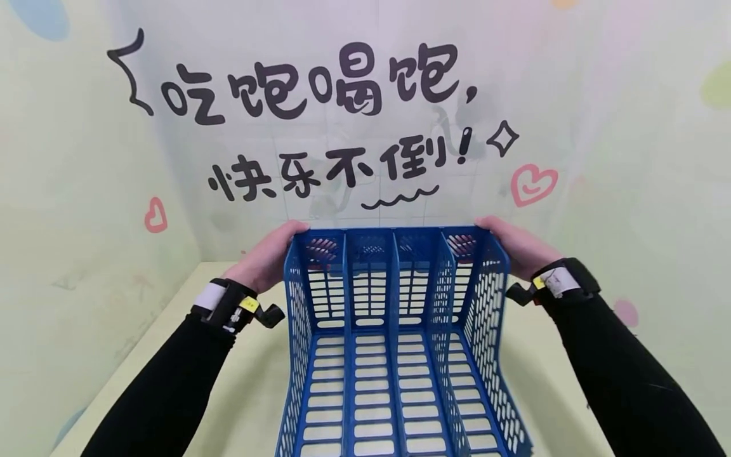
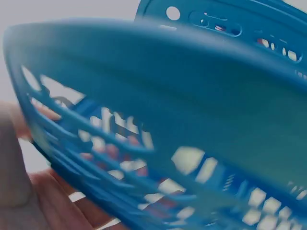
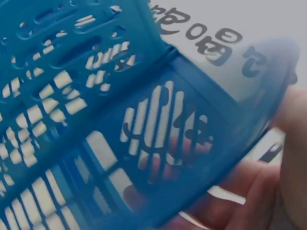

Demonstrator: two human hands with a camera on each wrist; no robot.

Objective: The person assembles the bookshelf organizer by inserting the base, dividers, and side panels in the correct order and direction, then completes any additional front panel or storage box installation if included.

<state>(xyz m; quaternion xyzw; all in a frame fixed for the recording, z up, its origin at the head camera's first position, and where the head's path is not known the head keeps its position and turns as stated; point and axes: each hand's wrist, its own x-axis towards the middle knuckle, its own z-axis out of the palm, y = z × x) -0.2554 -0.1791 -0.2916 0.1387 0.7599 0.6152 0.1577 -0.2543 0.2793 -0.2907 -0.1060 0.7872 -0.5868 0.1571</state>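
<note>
A blue plastic file rack with slotted walls and upright dividers fills the middle of the head view. My left hand grips its far left corner, the thumb near the top edge. At the far right corner my right hand holds it the same way. Through the slots in the left wrist view, fingers of the left hand show behind the rack's wall. Right-hand fingers likewise show through the slots in the right wrist view. The rack's compartments hold nothing.
Beneath the rack lies a pale tabletop. A light wall with black lettering and pink hearts stands right behind it. Both wrists carry strapped cameras.
</note>
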